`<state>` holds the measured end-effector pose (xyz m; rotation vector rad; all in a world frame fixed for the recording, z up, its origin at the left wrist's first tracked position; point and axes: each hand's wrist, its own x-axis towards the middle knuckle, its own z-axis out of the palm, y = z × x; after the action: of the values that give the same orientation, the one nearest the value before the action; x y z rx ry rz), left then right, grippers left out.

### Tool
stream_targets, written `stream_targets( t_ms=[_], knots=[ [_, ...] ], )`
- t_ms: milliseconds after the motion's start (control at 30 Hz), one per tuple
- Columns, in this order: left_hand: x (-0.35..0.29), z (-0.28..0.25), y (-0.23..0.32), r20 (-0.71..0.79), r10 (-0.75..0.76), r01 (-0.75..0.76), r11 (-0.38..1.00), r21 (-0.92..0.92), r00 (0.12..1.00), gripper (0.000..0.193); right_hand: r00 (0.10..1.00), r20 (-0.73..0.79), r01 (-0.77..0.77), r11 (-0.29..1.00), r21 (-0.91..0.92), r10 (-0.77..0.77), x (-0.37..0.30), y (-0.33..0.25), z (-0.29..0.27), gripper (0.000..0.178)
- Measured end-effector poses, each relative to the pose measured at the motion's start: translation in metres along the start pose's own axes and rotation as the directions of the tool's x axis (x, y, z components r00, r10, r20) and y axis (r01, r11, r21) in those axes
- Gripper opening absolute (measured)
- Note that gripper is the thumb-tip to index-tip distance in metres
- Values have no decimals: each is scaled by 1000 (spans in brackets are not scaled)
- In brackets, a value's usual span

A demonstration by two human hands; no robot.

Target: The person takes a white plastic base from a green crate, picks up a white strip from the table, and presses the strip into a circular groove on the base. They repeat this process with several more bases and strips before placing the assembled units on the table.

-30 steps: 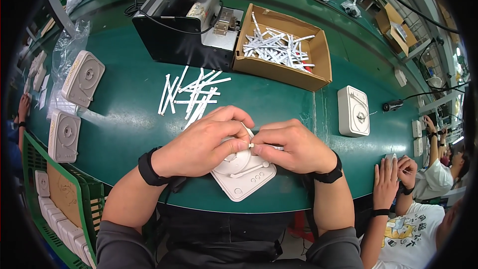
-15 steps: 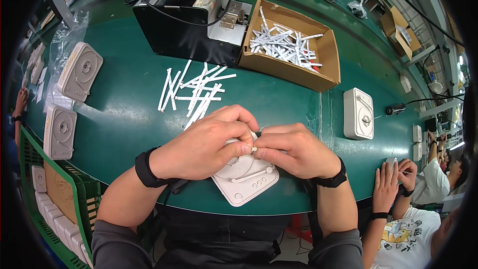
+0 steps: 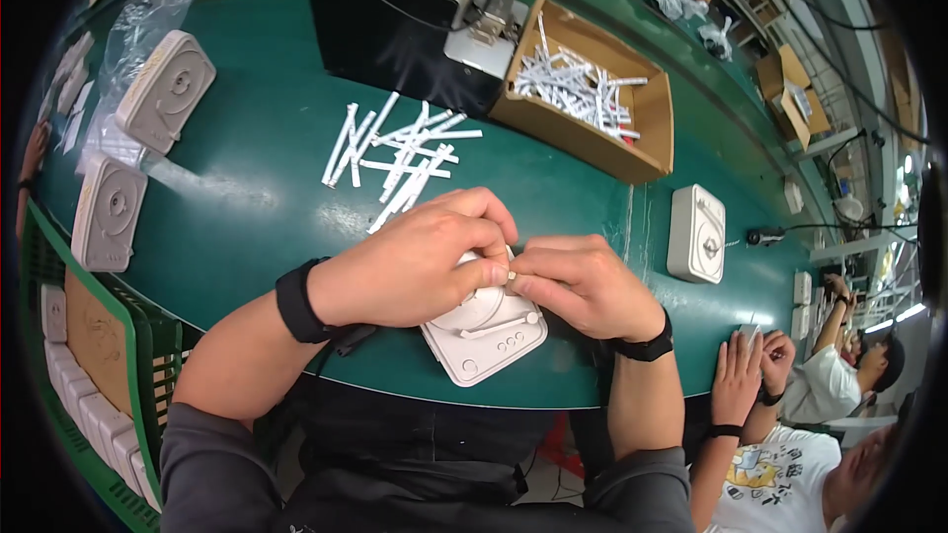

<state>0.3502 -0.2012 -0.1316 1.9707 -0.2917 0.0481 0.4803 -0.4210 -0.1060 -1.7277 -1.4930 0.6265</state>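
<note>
A white, flat box-shaped device (image 3: pixel 486 346) with a round disc and a small arm on its face lies on the bench in front of me. Over its far part, my left hand (image 3: pixel 415 266) and my right hand (image 3: pixel 595 288) meet with their fingertips close together. A tiny cream-coloured piece (image 3: pixel 511 277), like a connector, shows between the thumbs. My right thumb and forefinger pinch it. The left fingers are closed right beside it, and what they grip is hidden.
Beyond my hands lie loose flat white strips (image 3: pixel 403 153), with a cardboard box (image 3: pixel 592 153) of more strips behind. Similar white devices stand left (image 3: pixel 109 212) and right (image 3: pixel 697 235). A green crate (image 3: pixel 138 365) sits at left; a co-worker's hands (image 3: pixel 741 375) are at right.
The whole view has shifted slightly. Both hands stay over the device with their fingertips together, and the cream-coloured piece still shows between them.
</note>
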Motion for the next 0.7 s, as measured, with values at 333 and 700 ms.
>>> stream_targets(
  t_ms=[333, 700],
  knots=[
    [10, -29, -23, -269, -307, 177, 891, -418, 913, 25, 884, -451, -223, 739, -636, -121, -15, -74, 52, 39],
    [12, -15, -23, -249, -289, 195, 919, -342, 924, 24, 948, -315, -251, 516, -819, -38, -72, -49, 63, 40]
  ],
)
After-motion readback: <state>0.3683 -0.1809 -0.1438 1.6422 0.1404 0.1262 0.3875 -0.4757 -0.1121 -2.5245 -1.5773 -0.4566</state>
